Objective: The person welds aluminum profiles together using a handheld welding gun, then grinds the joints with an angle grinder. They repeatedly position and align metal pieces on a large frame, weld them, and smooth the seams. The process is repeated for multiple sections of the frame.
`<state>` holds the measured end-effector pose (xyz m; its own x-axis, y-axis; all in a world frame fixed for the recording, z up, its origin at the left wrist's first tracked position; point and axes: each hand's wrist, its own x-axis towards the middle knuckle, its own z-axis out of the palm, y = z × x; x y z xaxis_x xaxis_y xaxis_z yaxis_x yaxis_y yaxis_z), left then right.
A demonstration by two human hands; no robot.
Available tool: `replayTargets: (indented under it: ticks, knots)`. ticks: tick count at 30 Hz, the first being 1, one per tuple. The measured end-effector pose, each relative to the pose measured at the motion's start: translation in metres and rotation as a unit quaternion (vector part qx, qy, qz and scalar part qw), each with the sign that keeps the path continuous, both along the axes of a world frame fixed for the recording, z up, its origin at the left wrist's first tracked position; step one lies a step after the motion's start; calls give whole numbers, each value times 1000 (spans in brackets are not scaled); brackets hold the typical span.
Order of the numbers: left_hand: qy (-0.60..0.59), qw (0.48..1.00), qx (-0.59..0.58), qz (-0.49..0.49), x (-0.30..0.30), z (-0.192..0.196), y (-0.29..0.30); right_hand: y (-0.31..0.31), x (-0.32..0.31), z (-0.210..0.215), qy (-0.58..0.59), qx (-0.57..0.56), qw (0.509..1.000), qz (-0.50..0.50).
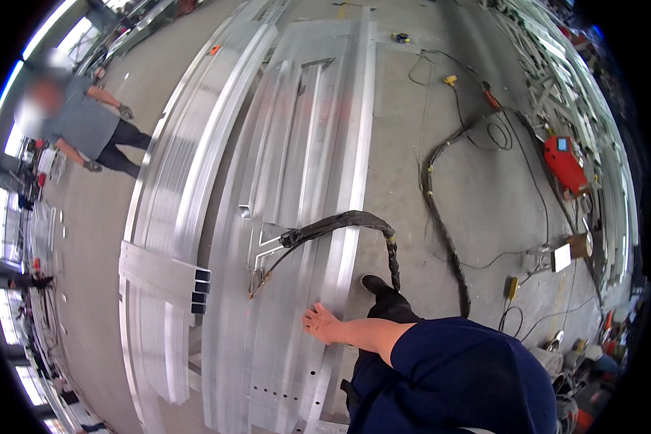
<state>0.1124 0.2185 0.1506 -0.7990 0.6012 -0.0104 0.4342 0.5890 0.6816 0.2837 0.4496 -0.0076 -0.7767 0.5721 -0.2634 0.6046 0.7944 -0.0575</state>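
Note:
My right hand [322, 324] lies open, fingers spread, on a long silver aluminium panel [296, 347] near its right edge. It holds nothing. My left hand is out of view. Farther up the same panel is a torch-like tool [271, 249] with bent metal rods, a thin tip and a black-wrapped hose [354, 220]. The hose arches over the panel's right edge and drops toward my shoe [374, 283]. Narrow metal bars [286, 137] run lengthwise on the panel beyond the tool.
Left of the panel, a short hollow profile [163, 278] lies across other long profiles [188, 166]. A person [87, 116] stands at the far left. Cables [441, 210] trail over the floor at right, near a red machine [565, 163]. Stacked metal lengths [593, 87] line the right side.

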Motion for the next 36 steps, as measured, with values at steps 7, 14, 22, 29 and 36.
replayTargets:
  ticks: [7,14,22,29,36]
  knots:
    - [-4,996,-61,-68,5,-22,25,10,-1,49,25,-98,995,-11]
    - [-8,984,-111,-137,11,-34,41,4,-8,21,100,-92,989,-51]
    - [-6,963,-156,-221,17,-57,44,2,-11,29,79,-94,992,13]
    - [-30,928,-178,-325,39,-77,42,1,136,65,326,-123,931,-111]
    - [-97,859,-279,-418,76,-80,3,-142,402,65,163,-124,562,-801]
